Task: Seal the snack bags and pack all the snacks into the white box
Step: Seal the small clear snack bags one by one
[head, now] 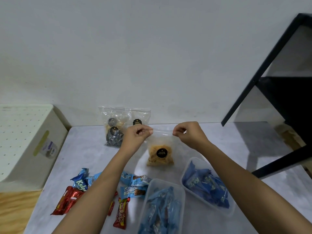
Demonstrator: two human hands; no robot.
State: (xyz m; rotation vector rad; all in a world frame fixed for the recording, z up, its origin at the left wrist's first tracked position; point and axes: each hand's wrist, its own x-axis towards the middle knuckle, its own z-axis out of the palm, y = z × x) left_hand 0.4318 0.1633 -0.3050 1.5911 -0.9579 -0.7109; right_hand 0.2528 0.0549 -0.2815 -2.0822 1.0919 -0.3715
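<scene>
A clear zip bag of orange chips (160,154) with a round black label hangs upright over the table. My left hand (137,135) pinches its top left corner and my right hand (189,134) pinches its top right corner. Two more clear snack bags (116,125) lean against the wall behind. The white box (25,146) stands to the left of the table, with a perforated top face and a label on its side. Loose blue wrapped snacks (135,184) and red wrapped bars (121,213) lie near the front.
Two clear plastic tubs hold blue wrapped snacks: one at the front (162,210), one further right (207,186). A black metal shelf frame (278,98) stands at the right. The grey table (84,149) ends at the left beside the box, above a wooden floor (15,211).
</scene>
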